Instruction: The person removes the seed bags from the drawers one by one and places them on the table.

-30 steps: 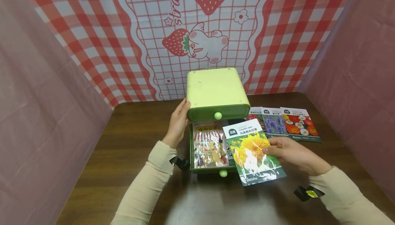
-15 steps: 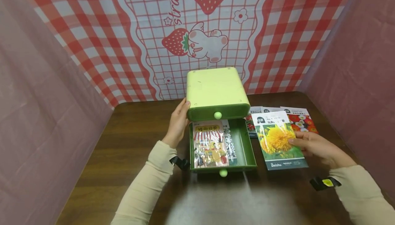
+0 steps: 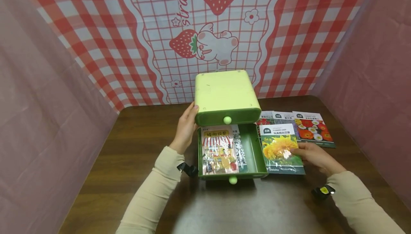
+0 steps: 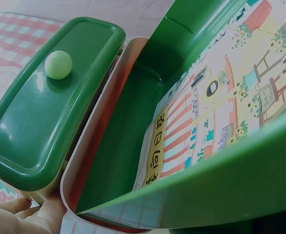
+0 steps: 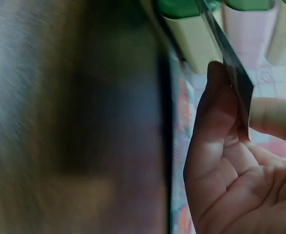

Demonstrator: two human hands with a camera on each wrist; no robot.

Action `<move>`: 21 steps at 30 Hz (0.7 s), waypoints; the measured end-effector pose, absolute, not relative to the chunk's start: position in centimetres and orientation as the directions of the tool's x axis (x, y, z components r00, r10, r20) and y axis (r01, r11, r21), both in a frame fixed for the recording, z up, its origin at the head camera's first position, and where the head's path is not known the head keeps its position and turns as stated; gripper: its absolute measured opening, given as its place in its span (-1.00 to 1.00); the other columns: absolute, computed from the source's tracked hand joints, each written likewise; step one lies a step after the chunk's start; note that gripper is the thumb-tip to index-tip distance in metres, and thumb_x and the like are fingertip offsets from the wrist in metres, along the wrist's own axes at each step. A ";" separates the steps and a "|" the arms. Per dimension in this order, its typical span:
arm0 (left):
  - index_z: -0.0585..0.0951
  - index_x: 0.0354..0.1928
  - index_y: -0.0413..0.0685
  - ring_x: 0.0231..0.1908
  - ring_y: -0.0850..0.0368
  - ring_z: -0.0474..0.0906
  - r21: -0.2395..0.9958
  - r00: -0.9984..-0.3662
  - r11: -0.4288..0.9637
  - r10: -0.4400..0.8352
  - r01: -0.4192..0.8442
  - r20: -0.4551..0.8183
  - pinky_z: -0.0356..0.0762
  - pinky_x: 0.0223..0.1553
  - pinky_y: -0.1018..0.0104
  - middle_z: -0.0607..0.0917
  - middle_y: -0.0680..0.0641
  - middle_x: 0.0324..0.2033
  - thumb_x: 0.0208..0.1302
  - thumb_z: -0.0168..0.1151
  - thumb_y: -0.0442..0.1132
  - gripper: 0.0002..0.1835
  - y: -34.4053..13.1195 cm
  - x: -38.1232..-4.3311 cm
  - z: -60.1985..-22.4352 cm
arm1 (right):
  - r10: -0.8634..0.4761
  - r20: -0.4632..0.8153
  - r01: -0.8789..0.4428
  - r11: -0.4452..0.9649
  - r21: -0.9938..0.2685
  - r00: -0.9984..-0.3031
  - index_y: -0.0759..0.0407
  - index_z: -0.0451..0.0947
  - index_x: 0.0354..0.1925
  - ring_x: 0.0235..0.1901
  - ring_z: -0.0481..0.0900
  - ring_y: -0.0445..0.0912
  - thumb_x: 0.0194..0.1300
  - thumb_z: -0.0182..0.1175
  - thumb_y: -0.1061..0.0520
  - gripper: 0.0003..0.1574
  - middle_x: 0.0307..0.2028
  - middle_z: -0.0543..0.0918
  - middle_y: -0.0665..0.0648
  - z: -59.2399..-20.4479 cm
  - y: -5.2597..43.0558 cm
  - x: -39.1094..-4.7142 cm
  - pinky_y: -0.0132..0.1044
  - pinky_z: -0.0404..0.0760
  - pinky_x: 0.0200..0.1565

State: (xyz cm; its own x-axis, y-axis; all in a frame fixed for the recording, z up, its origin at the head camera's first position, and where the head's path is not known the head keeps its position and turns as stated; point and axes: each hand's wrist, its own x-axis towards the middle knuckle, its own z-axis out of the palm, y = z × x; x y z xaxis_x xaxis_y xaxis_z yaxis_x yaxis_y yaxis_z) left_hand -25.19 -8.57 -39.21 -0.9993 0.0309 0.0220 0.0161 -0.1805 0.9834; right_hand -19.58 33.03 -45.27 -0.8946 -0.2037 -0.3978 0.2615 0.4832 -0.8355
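Note:
My right hand (image 3: 316, 157) pinches a seed packet (image 3: 279, 161) with a yellow flower on it, just right of the lower drawer (image 3: 255, 155). The right wrist view shows that packet (image 5: 238, 80) edge-on between thumb and fingers. At the left side of a two-tier drawer box (image 3: 224, 89), pale yellow with green fronts, my left hand (image 3: 184, 128) rests against the upper tier's front corner. In the left wrist view its fingers (image 4: 50, 214) touch the side near the upper drawer front (image 4: 45, 112). Inside the pulled-out lower drawer lies a packet with a striped-awning picture (image 3: 219, 152).
A white-flower packet (image 3: 240, 152) lies partly under the awning packet. Right of the box lie further packets: red-and-white flowers (image 3: 313, 130), purple flowers (image 3: 284, 120) and red flowers (image 3: 265, 118). A checked cloth (image 3: 292, 48) hangs behind the wooden table (image 3: 135, 137).
My right hand has carried the yellow-flower packet from over the lower drawer to the right, then slightly back left, down over the other packets. The left hand stays put.

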 end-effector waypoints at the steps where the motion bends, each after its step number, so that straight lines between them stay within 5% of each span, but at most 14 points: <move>1: 0.17 0.51 0.05 0.31 -0.09 0.41 0.984 -0.999 -0.179 0.030 0.017 0.023 0.41 0.33 0.05 0.27 -0.11 0.45 0.50 -0.05 0.04 -0.38 -8.6 -25.2 -39.2 | -0.199 -0.394 0.256 0.493 -0.832 -0.897 0.53 0.38 0.18 -0.33 0.65 -0.21 0.48 0.05 -0.03 -0.37 -0.32 0.69 -0.06 -45.5 32.7 -19.6 -0.25 0.69 -0.23; 15: 0.16 0.52 0.07 0.32 -0.07 0.41 0.986 -0.999 -0.166 0.033 0.010 0.016 0.41 0.34 0.07 0.25 -0.08 0.47 0.50 -0.04 0.07 -0.36 -8.6 -25.1 -39.1 | -0.171 -0.447 0.291 0.551 -0.782 -0.878 0.49 0.51 0.05 -0.37 0.61 -0.16 0.43 0.10 0.04 -0.50 -0.36 0.71 0.02 -47.3 30.1 -19.5 -0.25 0.67 -0.30; 21: 0.15 0.52 0.07 0.33 -0.06 0.39 0.986 -0.999 -0.165 0.032 0.007 0.013 0.40 0.35 0.07 0.24 -0.08 0.47 0.50 -0.04 0.07 -0.35 -8.6 -25.1 -39.1 | -0.099 -0.426 0.276 0.627 -0.728 -0.899 0.33 0.57 -0.29 -0.49 0.51 -0.18 0.37 0.18 0.03 -0.66 -0.50 0.59 -0.01 -47.4 29.6 -19.5 -0.31 0.59 -0.43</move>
